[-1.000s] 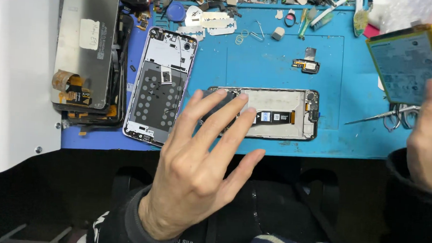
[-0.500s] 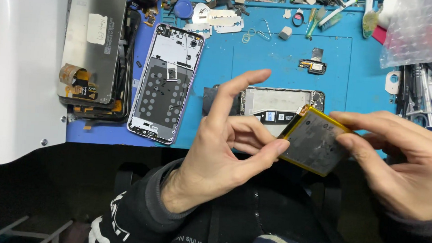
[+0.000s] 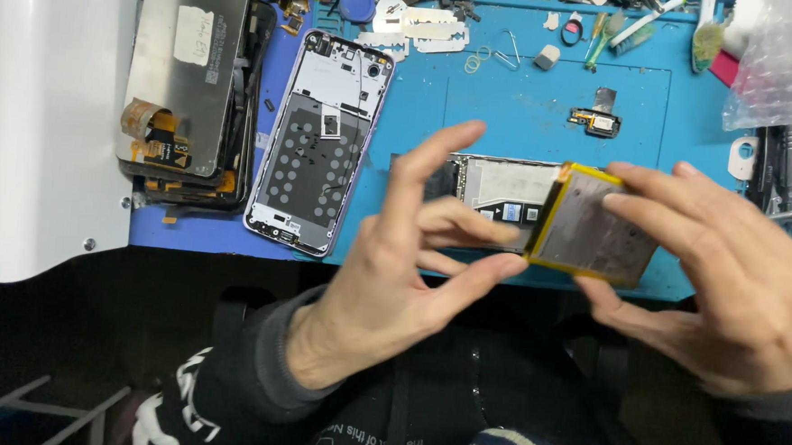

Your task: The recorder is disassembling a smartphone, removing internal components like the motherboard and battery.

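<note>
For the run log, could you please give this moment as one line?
right hand: holds battery | left hand: at its edge | below: phone frame, blue mat
</note>
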